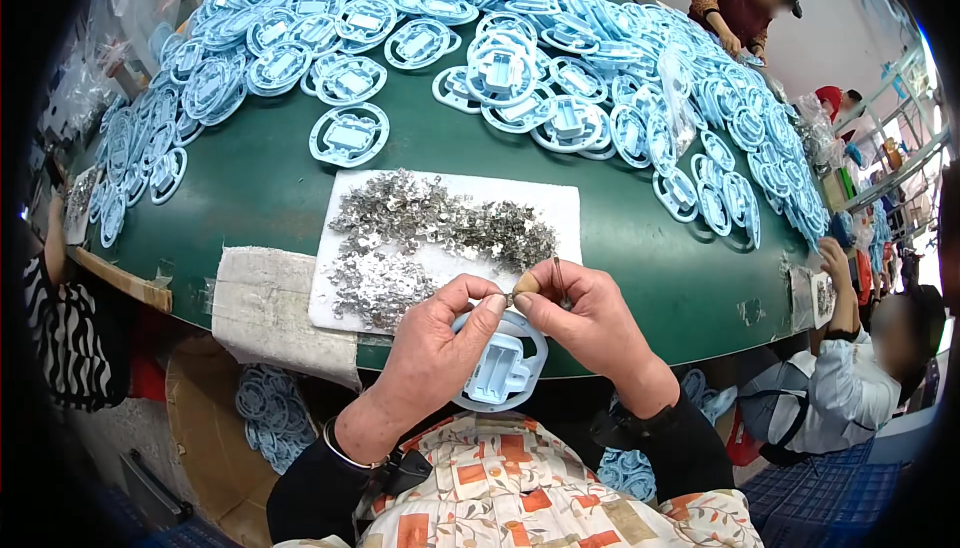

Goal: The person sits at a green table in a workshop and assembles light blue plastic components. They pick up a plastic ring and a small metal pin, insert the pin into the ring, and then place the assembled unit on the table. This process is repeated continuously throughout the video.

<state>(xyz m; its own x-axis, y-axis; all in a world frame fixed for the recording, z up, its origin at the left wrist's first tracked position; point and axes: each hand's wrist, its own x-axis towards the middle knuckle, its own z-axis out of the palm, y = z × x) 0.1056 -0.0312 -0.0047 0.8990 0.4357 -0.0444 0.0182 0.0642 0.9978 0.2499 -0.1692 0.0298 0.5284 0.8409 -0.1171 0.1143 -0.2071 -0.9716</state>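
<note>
Close in front of me, my left hand (435,333) and my right hand (590,318) meet at their fingertips. Pinched between both thumbs and forefingers is a small metal piece (509,300), mostly hidden by the fingers. A thin dark-handled tool (558,273) sticks up out of my right hand, its lower part covered. Just below the fingers is a light blue oval plastic housing (497,373) with a rectangular compartment, tilted at the table's edge. Whether a finger grips its upper rim cannot be seen. Beyond my hands, a white board (560,210) bears heaps of small metal clips (385,283).
Piles of similar blue housings (350,78) cover the far side of the green table (270,188). A pale cloth pad (285,293) lies at the near edge. Below it, a cardboard box (205,428) holds more housings. Other people work around the table, one at the right (830,388).
</note>
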